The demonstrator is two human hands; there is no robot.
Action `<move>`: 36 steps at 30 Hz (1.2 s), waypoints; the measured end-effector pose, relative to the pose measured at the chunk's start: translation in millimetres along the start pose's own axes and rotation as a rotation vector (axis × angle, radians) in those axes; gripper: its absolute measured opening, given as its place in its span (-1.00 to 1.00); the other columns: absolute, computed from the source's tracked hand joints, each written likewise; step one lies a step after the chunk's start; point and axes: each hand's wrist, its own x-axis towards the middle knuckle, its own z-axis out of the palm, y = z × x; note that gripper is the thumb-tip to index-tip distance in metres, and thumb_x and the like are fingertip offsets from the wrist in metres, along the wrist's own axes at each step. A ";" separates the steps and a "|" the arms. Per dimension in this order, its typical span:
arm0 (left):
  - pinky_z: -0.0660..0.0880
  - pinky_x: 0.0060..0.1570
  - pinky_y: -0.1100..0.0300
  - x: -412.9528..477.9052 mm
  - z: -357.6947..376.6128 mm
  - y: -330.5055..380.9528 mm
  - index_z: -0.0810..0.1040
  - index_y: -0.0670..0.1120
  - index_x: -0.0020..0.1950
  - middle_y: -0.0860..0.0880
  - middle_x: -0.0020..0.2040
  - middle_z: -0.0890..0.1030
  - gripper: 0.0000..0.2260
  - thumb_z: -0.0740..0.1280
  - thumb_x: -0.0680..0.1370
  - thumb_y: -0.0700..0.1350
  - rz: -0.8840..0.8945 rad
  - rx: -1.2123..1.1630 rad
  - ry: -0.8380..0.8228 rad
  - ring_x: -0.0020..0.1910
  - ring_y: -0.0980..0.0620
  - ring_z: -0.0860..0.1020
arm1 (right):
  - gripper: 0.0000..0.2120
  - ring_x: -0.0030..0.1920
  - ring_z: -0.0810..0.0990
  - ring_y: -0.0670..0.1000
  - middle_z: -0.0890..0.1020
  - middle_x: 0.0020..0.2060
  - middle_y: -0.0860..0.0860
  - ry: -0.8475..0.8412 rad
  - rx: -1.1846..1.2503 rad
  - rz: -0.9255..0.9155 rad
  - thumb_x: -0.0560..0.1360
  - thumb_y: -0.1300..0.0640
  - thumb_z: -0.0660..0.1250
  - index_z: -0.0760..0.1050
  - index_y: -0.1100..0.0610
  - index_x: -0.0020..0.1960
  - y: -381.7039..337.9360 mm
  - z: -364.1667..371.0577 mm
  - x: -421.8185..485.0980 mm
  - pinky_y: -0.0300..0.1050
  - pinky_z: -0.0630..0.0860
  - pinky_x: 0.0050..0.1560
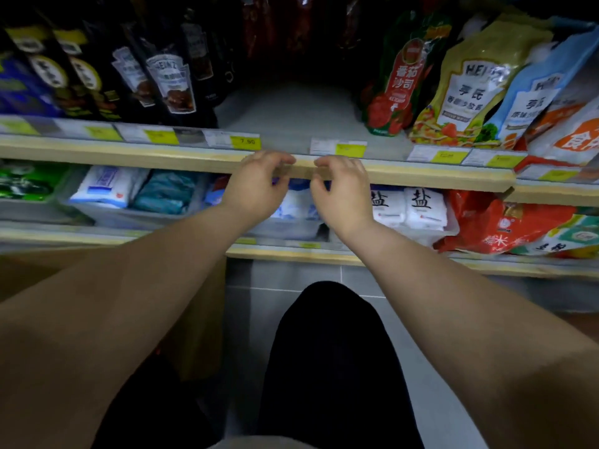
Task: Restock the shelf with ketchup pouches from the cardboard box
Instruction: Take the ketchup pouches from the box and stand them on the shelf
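Note:
A red ketchup pouch (393, 82) stands upright on the grey shelf (291, 118), right of a bare gap in the row. My left hand (259, 183) and my right hand (343, 189) hover side by side just in front of the shelf's wooden front edge (194, 160), below that gap. Both hands hold nothing, with fingers curled and apart. The brown cardboard box (197, 322) stands on the floor at the lower left, mostly hidden behind my left forearm.
Dark sauce pouches (171, 82) fill the shelf's left side, yellow and blue salad dressing pouches (470, 89) the right. White salt bags (408, 205) and other packets lie on the shelf below. My dark-trousered knee (330, 351) is over the grey tiled floor.

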 end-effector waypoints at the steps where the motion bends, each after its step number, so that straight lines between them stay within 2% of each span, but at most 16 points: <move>1: 0.37 0.11 0.20 -12.3 -6.4 -14.9 0.54 -0.10 0.21 -0.13 0.15 0.58 -0.71 0.31 0.49 -0.20 -0.044 0.002 -0.011 0.14 -0.12 0.51 | -0.74 0.10 0.48 0.18 0.63 0.03 0.11 -0.051 0.011 -0.010 0.45 0.17 0.26 0.56 0.18 0.10 -10.6 12.1 -4.7 -0.03 0.34 0.17; 8: 0.35 0.01 0.24 -97.3 -42.7 -117.4 0.49 -0.06 0.26 -0.09 0.21 0.54 -0.71 0.26 0.54 -0.17 -0.386 -0.014 -0.085 0.13 -0.06 0.53 | -0.75 0.15 0.49 0.13 0.61 0.09 0.10 -0.377 0.128 -0.001 0.45 0.17 0.26 0.55 0.14 0.10 -72.6 100.2 -46.3 -0.09 0.37 0.14; 12: 0.39 0.01 0.23 -152.9 -64.2 -179.6 0.54 -0.07 0.20 -0.11 0.11 0.61 -0.74 0.28 0.51 -0.15 -0.587 0.026 -0.114 0.07 -0.08 0.57 | -0.76 0.02 0.55 0.11 0.61 0.01 0.08 -0.573 0.185 0.003 0.45 0.12 0.27 0.53 0.08 0.10 -116.1 153.1 -78.9 -0.12 0.43 -0.05; 14: 0.39 0.02 0.22 -175.9 -70.1 -204.9 0.54 -0.10 0.20 -0.12 0.11 0.62 -0.73 0.29 0.51 -0.14 -0.668 0.057 -0.164 0.10 -0.10 0.56 | -0.79 -0.07 0.57 0.09 0.62 -0.08 0.04 -0.631 0.222 0.052 0.45 0.11 0.28 0.52 0.04 0.07 -133.3 176.9 -95.6 -0.16 0.42 -0.16; 17: 0.40 0.07 0.19 -206.8 -75.7 -242.9 0.53 -0.07 0.21 -0.09 0.14 0.61 -0.72 0.30 0.50 -0.09 -0.831 0.036 -0.248 0.12 -0.08 0.54 | -0.83 -0.05 0.56 0.00 0.62 0.00 -0.01 -0.728 0.248 0.141 0.47 0.09 0.30 0.52 0.00 0.06 -159.7 218.6 -119.9 -0.19 0.46 -0.13; 20: 0.42 0.06 0.20 -227.3 -70.6 -269.6 0.52 -0.06 0.21 -0.11 0.15 0.60 -0.73 0.27 0.53 -0.05 -0.913 -0.007 -0.347 0.11 -0.09 0.54 | -0.78 -0.02 0.52 0.00 0.58 0.08 0.02 -0.854 0.254 0.275 0.49 0.12 0.29 0.50 0.06 0.13 -177.4 257.3 -136.7 -0.25 0.37 -0.26; 22: 0.46 0.14 0.12 -237.5 -62.8 -283.2 0.50 -0.08 0.24 -0.13 0.19 0.57 -0.71 0.27 0.54 -0.05 -0.946 -0.024 -0.442 0.15 -0.11 0.53 | -0.72 0.03 0.54 0.09 0.56 0.06 0.08 -0.928 0.238 0.400 0.50 0.14 0.27 0.47 0.15 0.21 -186.9 282.8 -142.9 -0.21 0.38 -0.16; 25: 0.45 0.17 0.13 -247.3 -45.3 -303.1 0.49 -0.11 0.27 -0.15 0.22 0.54 -0.65 0.32 0.53 -0.01 -0.994 -0.100 -0.510 0.19 -0.13 0.51 | -0.72 -0.05 0.54 0.13 0.56 -0.03 0.13 -0.972 0.254 0.637 0.52 0.16 0.23 0.48 0.24 0.18 -193.3 320.8 -150.8 -0.13 0.45 -0.11; 27: 0.49 0.15 0.08 -248.3 -32.8 -313.5 0.48 -0.14 0.28 -0.18 0.20 0.55 -0.64 0.33 0.52 -0.04 -1.005 -0.155 -0.569 0.15 -0.13 0.53 | -0.71 0.01 0.55 0.14 0.58 0.04 0.15 -0.963 0.268 0.770 0.54 0.17 0.19 0.46 0.26 0.21 -192.8 342.9 -156.5 -0.10 0.49 0.02; 30: 0.53 0.11 0.02 -247.7 -16.8 -326.5 0.50 -0.20 0.23 -0.21 0.13 0.57 -0.70 0.29 0.55 -0.09 -0.958 -0.212 -0.654 0.08 -0.15 0.57 | -0.68 0.09 0.55 0.18 0.57 0.12 0.20 -0.936 0.279 0.932 0.56 0.20 0.14 0.44 0.27 0.27 -189.8 367.1 -162.9 0.06 0.51 0.17; 33: 0.58 0.02 0.01 -250.0 -4.1 -341.9 0.52 -0.17 0.16 -0.19 0.03 0.60 -0.77 0.31 0.53 -0.13 -0.995 -0.316 -0.673 -0.03 -0.12 0.60 | -0.64 0.19 0.50 0.17 0.52 0.21 0.20 -0.926 0.296 1.107 0.59 0.18 0.09 0.34 0.26 0.35 -188.4 386.9 -164.2 0.06 0.44 0.26; 36: 0.59 -0.01 0.04 -250.1 -0.5 -351.8 0.52 -0.15 0.19 -0.17 0.01 0.59 -0.75 0.32 0.52 -0.19 -1.033 -0.412 -0.685 -0.05 -0.11 0.61 | -0.61 0.29 0.43 0.17 0.44 0.31 0.22 -0.866 0.302 1.202 0.61 0.21 0.00 0.26 0.29 0.41 -188.0 399.5 -165.1 0.07 0.36 0.33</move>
